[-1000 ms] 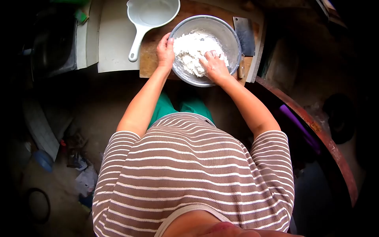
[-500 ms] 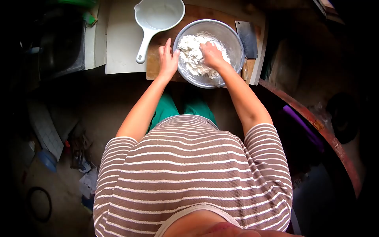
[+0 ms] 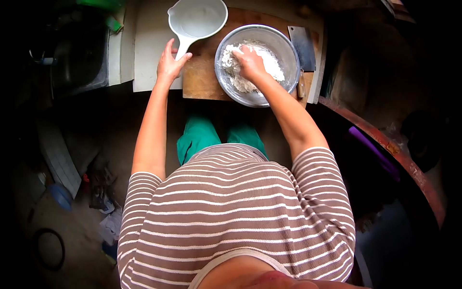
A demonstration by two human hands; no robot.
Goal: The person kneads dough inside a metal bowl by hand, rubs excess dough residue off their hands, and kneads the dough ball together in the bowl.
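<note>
A metal bowl (image 3: pixel 289 48) of white floury dough (image 3: pixel 272 64) rests on a wooden board (image 3: pixel 198 85). My right hand (image 3: pixel 250 62) is inside it, its fingers in the flour at the left part; whether they grip any is hidden. Left of the board, my left hand (image 3: pixel 171 61) is at the handle of a white ladle-like scoop (image 3: pixel 198 18), thumb and fingers apart on either side of the handle, not closed on it.
A cleaver (image 3: pixel 301 48) lies right of the bowl, its wooden handle towards me. A dark basin or appliance (image 3: pixel 79 53) stands at the left. A reddish curved edge (image 3: pixel 385 142) runs along the right, beside a purple object (image 3: pixel 373 149).
My left hand has left the bowl's rim and moved left to the scoop's handle. My right hand has shifted left within the bowl.
</note>
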